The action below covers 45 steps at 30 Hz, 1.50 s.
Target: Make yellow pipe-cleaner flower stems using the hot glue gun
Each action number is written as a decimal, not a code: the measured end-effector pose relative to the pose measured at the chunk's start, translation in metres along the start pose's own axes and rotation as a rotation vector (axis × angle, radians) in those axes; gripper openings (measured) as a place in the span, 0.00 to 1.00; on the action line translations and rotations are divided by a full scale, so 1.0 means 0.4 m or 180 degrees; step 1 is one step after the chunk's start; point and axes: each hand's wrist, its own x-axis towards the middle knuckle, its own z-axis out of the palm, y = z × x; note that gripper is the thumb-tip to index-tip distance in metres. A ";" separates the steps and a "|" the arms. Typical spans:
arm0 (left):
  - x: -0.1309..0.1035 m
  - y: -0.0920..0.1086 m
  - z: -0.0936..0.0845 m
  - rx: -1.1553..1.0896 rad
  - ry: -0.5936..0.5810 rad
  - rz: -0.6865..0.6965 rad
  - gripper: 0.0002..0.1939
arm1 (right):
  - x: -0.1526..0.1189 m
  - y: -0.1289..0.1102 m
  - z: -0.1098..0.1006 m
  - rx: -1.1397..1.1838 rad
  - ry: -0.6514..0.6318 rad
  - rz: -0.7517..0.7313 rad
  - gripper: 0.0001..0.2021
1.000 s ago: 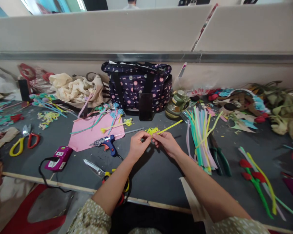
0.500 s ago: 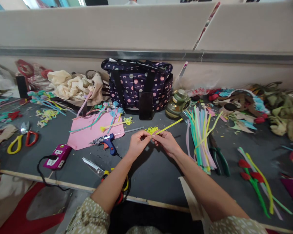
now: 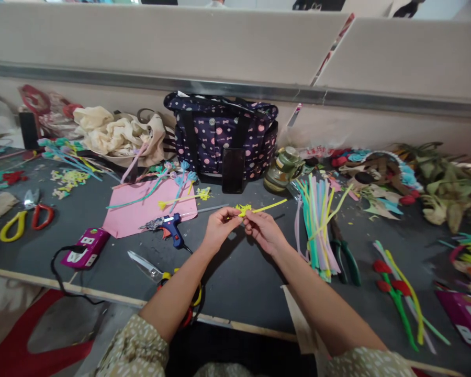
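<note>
My left hand (image 3: 221, 226) and my right hand (image 3: 264, 229) meet over the middle of the dark table, fingers pinched together. Between them is a yellow pipe cleaner (image 3: 271, 206), its free end pointing out to the right past my right fingers. Just behind my fingertips shows a clump of small yellow pieces (image 3: 243, 210); whether it lies on the table or is held, I cannot tell. Left of my left hand, a blue glue gun (image 3: 174, 230) lies at the edge of a pink sheet (image 3: 121, 217). Scissors (image 3: 147, 266) are partly hidden by my left forearm.
A bundle of pastel pipe cleaners (image 3: 317, 225) and green-handled pliers (image 3: 345, 256) lie right of my hands. Behind stand a phone (image 3: 233, 170), a patterned bag (image 3: 208, 131) and a jar (image 3: 283, 170). Red pipe-cleaner flowers (image 3: 392, 285) lie at right, a purple box (image 3: 87, 248) with a cord at left.
The view has shifted slightly. My fingers still pinch the yellow pipe cleaner, whose free end now lies lower and flatter. My right fingers have shifted their grip a little.
</note>
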 end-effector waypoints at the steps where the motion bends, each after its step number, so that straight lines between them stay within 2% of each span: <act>1: 0.001 0.000 -0.001 0.0068 0.0041 0.0031 0.11 | -0.001 0.001 0.003 -0.0010 0.0004 0.0009 0.15; 6: 0.000 0.009 -0.004 0.0157 0.0112 0.0109 0.09 | -0.009 0.002 0.014 -0.0065 0.0008 0.0070 0.15; 9: -0.001 0.008 -0.004 0.0015 -0.0038 0.0093 0.11 | -0.011 0.003 0.017 -0.0081 0.0062 -0.0018 0.14; 12: 0.003 0.004 -0.007 -0.0320 -0.0217 -0.0063 0.13 | -0.014 0.009 0.018 -0.0358 0.0134 -0.0411 0.13; 16: 0.013 0.002 -0.019 -0.0978 -0.0255 -0.0362 0.11 | -0.022 0.016 0.015 -0.1252 0.0073 -0.1247 0.11; 18: 0.018 0.005 -0.029 -0.1200 -0.0291 -0.0482 0.12 | -0.023 0.014 0.009 -0.1483 -0.0040 -0.1362 0.12; 20: 0.021 0.010 -0.036 -0.1255 -0.0287 -0.0503 0.12 | -0.023 0.008 0.001 -0.1451 -0.0152 -0.1196 0.13; 24: 0.019 0.018 -0.038 -0.0997 -0.0188 -0.0313 0.12 | -0.023 -0.010 -0.010 -0.1265 -0.0428 -0.0494 0.17; 26: 0.018 0.020 -0.035 -0.0870 -0.0164 -0.0244 0.11 | -0.027 -0.016 -0.007 -0.1287 -0.0517 -0.0342 0.16; 32: 0.014 0.010 -0.028 -0.1225 -0.0285 -0.0525 0.19 | -0.025 -0.005 0.005 -0.1177 -0.0340 -0.0459 0.12; 36: 0.010 0.007 -0.022 -0.1122 -0.0326 -0.0581 0.16 | -0.018 0.003 0.004 -0.1147 -0.0218 -0.0533 0.12; 42: 0.005 0.019 -0.014 -0.0924 -0.0267 -0.0594 0.14 | -0.014 0.013 0.003 -0.1291 -0.0466 -0.0380 0.13; 45: 0.007 0.020 -0.015 -0.0838 -0.0158 -0.0487 0.13 | -0.013 0.018 0.003 -0.1397 -0.0487 -0.0472 0.13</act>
